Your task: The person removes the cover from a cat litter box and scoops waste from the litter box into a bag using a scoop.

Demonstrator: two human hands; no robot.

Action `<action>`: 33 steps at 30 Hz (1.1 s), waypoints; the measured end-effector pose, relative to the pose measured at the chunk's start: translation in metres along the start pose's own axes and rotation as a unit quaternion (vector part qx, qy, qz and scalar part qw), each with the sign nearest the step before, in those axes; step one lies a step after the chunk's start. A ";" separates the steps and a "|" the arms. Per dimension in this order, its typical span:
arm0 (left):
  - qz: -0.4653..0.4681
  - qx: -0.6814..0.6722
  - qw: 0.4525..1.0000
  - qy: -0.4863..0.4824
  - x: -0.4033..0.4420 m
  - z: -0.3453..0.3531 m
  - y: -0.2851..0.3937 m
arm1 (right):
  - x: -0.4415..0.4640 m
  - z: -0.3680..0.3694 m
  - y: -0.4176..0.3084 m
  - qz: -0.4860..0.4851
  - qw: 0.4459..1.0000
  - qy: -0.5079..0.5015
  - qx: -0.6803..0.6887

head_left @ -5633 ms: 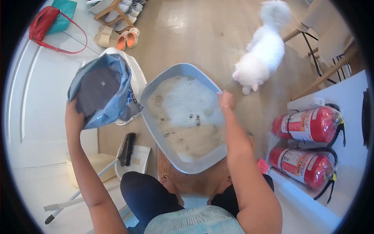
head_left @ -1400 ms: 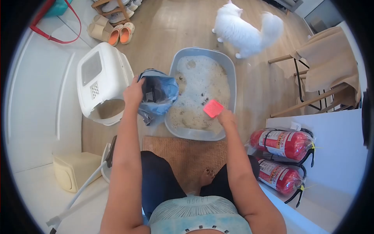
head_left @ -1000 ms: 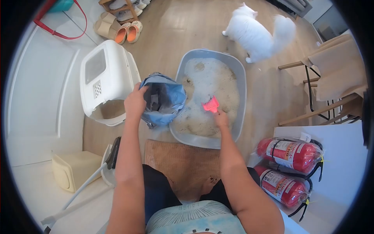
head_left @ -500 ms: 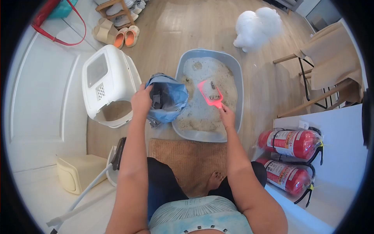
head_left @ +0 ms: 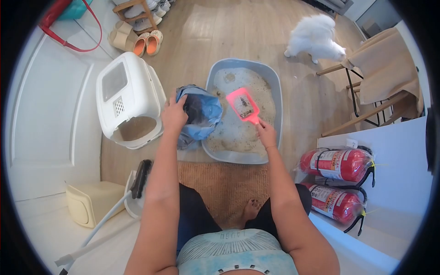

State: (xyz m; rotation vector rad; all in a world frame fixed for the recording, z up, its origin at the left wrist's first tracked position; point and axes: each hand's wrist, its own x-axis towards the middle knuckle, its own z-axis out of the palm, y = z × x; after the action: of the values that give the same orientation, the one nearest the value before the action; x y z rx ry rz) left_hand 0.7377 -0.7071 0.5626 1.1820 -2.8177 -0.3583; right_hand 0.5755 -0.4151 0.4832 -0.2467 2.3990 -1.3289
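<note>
One pink scoop point(head_left: 243, 104), with dark clumps and pale grains in it, is held over the grey litter tray point(head_left: 234, 158), my landmark here. The right hand point(head_left: 266, 134) has its fingers closed on the scoop's handle, above the tray's right part. At the tray's left edge I see a blue bag point(head_left: 210, 118), its mouth gaping; the left hand point(head_left: 175, 115) pinches its rim. Further left of the tray stands a white hooded box point(head_left: 133, 91). On the tray's near side lies a brown woven mat point(head_left: 220, 190), a bare foot point(head_left: 251, 210) upon it. To the tray's near left are a black-bristled broom point(head_left: 140, 178) and a cream container point(head_left: 94, 201). Two red fire extinguishers point(head_left: 341, 163) lie to its near right, wrapped in clear plastic. Beyond the tray, on the far right, stands a fluffy white cat point(head_left: 314, 39); on the far left, orange-lined clogs point(head_left: 153, 42).
</note>
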 end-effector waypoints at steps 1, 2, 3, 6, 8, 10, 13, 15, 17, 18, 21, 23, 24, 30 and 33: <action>0.062 0.003 0.995 0.073 -0.001 0.006 -0.001 | 0.000 -0.003 -0.003 0.000 1.000 -0.002 -0.003; 0.122 0.008 0.982 0.146 -0.002 0.010 -0.003 | -0.001 -0.006 -0.006 -0.004 1.000 0.000 -0.001; 0.119 0.010 0.982 0.146 -0.001 0.011 -0.004 | 0.001 -0.006 -0.007 -0.008 1.000 0.002 0.004; 0.191 0.052 0.971 0.134 0.007 0.011 -0.004 | 0.008 -0.013 -0.008 0.008 1.000 0.003 0.018; 0.246 0.109 0.963 0.031 0.012 0.008 -0.005 | 0.010 -0.018 -0.007 -0.012 1.000 -0.014 -0.007; 0.189 0.124 0.973 0.051 0.007 0.002 0.003 | 0.009 -0.022 -0.013 -0.030 0.999 -0.028 -0.033; 0.082 0.105 0.990 0.035 0.005 -0.005 0.006 | 0.012 -0.026 -0.012 0.007 1.000 -0.006 0.006; 0.034 0.073 0.997 -0.001 0.008 -0.003 0.003 | 0.015 -0.027 -0.007 -0.048 0.996 -0.031 -0.064; -0.004 0.021 0.998 -0.051 0.010 0.000 -0.005 | 0.019 -0.030 -0.005 -0.041 0.997 -0.029 -0.056; -0.004 0.022 0.998 -0.050 0.010 0.002 -0.008 | 0.020 -0.029 -0.006 -0.035 0.998 -0.026 -0.045; -0.001 0.018 0.998 -0.064 0.012 0.009 -0.014 | 0.022 -0.026 -0.006 -0.008 0.999 -0.023 -0.032; 0.000 0.000 0.999 -0.044 0.014 0.011 -0.016 | 0.026 -0.022 -0.002 -0.023 0.995 -0.030 -0.089; 0.000 0.000 0.999 -0.042 0.016 0.011 -0.015 | 0.031 -0.018 0.002 -0.039 0.988 -0.036 -0.147; 0.000 -0.016 0.999 -0.039 0.014 0.010 -0.010 | 0.057 0.035 0.023 -0.107 0.955 -0.046 -0.272; -0.005 -0.020 1.000 -0.014 0.015 0.014 -0.012 | 0.074 0.064 0.011 -0.027 0.934 -0.069 -0.349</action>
State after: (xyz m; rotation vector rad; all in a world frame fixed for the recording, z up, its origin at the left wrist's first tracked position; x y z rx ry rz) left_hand 0.7330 -0.7233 0.5461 1.1944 -2.8149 -0.4329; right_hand 0.5348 -0.4833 0.4249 -0.5759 2.6571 -0.4005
